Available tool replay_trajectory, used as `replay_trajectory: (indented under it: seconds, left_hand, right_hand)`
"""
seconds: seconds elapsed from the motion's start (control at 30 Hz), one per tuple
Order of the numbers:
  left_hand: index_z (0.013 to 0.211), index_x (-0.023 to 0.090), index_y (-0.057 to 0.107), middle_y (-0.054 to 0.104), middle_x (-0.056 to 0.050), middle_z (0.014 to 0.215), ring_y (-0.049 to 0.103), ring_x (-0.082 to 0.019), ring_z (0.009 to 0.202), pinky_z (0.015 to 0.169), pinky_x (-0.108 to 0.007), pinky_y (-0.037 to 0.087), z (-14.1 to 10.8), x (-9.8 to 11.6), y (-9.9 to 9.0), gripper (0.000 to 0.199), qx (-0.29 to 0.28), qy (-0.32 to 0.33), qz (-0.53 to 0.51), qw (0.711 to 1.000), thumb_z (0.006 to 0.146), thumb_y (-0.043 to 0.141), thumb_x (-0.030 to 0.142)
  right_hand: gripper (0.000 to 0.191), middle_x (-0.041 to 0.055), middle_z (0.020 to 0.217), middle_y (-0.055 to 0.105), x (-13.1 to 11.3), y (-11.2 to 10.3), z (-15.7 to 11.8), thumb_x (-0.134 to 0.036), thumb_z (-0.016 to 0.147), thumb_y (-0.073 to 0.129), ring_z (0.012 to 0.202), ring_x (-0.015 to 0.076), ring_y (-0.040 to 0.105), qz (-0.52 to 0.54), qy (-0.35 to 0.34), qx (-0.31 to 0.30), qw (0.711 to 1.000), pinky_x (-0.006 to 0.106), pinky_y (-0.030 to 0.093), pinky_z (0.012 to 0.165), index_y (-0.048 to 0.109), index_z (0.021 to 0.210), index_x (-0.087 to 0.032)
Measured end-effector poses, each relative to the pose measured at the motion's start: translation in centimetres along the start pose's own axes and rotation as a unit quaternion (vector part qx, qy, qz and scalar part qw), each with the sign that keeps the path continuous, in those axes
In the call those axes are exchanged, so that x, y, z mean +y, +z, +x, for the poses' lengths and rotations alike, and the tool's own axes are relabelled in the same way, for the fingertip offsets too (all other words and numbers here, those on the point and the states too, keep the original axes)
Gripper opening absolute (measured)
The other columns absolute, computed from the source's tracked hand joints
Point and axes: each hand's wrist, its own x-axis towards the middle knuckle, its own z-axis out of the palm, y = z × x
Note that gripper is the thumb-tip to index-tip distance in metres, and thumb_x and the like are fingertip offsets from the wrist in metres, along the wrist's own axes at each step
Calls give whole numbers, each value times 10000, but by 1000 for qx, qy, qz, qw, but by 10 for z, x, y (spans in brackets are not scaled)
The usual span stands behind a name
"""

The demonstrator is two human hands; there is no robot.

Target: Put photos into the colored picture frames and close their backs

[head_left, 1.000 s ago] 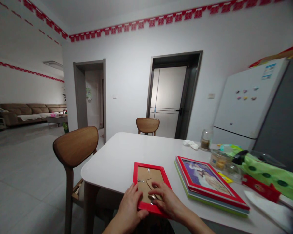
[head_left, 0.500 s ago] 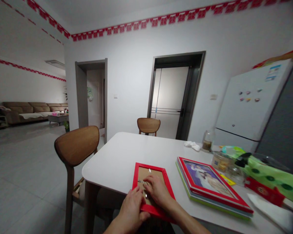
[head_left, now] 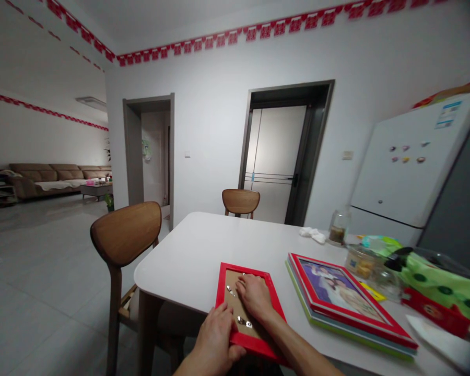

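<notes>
A: Quick one: where's the red frame (head_left: 258, 345)?
B: On the white table (head_left: 203, 245), abt 6 o'clock, nr edge. Back's up, so the brown backing board (head_left: 235, 308) shows, w/ red rim all rnd.

A: L hand (head_left: 218, 330)?
B: Curled on the frame's corner at 7–8 o'clock: fingers over the side rim, thumb by the btm rim. Gripping it, basically.

A: And R hand (head_left: 255, 295)?
B: Over the board, fingers bent, tips down twd 12 o'clock. Can't tell if they pinch anything; hand hides it.

A: Any hardware?
B: Yep, metal clips (head_left: 245, 322) at 6 o'clock on the board, plus a small metal clip (head_left: 230, 290) at 10.

A: What's rnd the frame?
B: Taking it as clock ctr: frame stack (head_left: 339, 295) at 3, just beside it, red one w/ photo on top, grey-blue & green edges below. Glass jar (head_left: 337, 233) at 2, crumpled tissue (head_left: 312, 234) next to it. Wooden chair (head_left: 127, 232) at 10, 2nd chair (head_left: 241, 201) at 12.
</notes>
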Motion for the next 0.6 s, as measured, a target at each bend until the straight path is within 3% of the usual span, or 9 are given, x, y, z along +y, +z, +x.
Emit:
replay_trajectory:
  seconds: [0.1, 0.37, 0.5, 0.6]
  left_hand:
    - [1124, 141, 488, 427, -95, 1246, 296, -228, 1193, 997, -331, 215, 1, -2, 1, 566, -4, 4, 6, 1000, 581, 621, 231]
    - [1195, 83, 415, 392, -134, 1266, 301, -241, 1190, 996, -309, 223, 1, 1, 0, 670, -2, -10, 10, 1000, 578, 621, 243]
    - [1208, 90, 399, 374, -135, 1278, 302, -240, 1189, 996, -318, 218, 1, -3, 3, 699, -2, -4, 6, 1000, 570, 633, 250]
    - [1203, 131, 411, 404, -103, 1263, 311, -232, 1184, 992, -323, 223, 0, -4, 3, 675, 7, 6, -5, 1000, 576, 628, 254]
  right_hand:
    - [310, 89, 977, 609, 10, -2, 4, -279, 777, 356, 909, 218, 500, -9, 17, -5, 1000, 317, 339, 729, 593, 953, -185]
    - [329, 20, 1003, 618, 12, -3, 6, -222, 739, 390, 927, 191, 503, 16, -26, -33, 999, 309, 339, 766, 566, 1014, -260]
    - [392, 38, 1108, 566, 24, -15, 0, -203, 720, 401, 990, 164, 485, 26, -54, -42, 997, 276, 322, 831, 524, 1093, -214]
    - [353, 52, 1027, 606, 43, -29, -6, -180, 670, 442, 939, 170, 514, 20, -57, -60, 996, 261, 344, 791, 592, 989, -198]
